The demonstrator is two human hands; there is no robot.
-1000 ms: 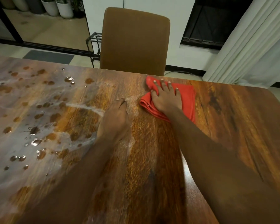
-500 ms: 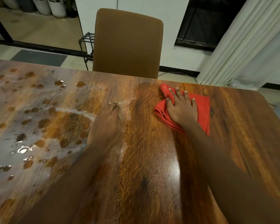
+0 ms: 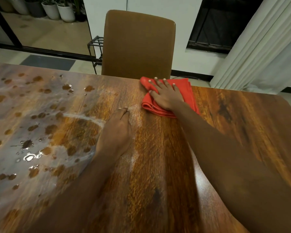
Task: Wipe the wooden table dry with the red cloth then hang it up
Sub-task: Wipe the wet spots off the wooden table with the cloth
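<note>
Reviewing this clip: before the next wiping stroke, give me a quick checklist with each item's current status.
1. Red cloth lying on the wooden table: ok, folded, at the far edge.
2. Right hand pressing the cloth with spread fingers: ok.
3. Left hand out of the cloth's path: not ok, it rests flat between the cloth and the wet patch.
4. Table dry: not ok, water droplets cover the left part.
5. Place to hang the cloth in view: cannot tell.
</note>
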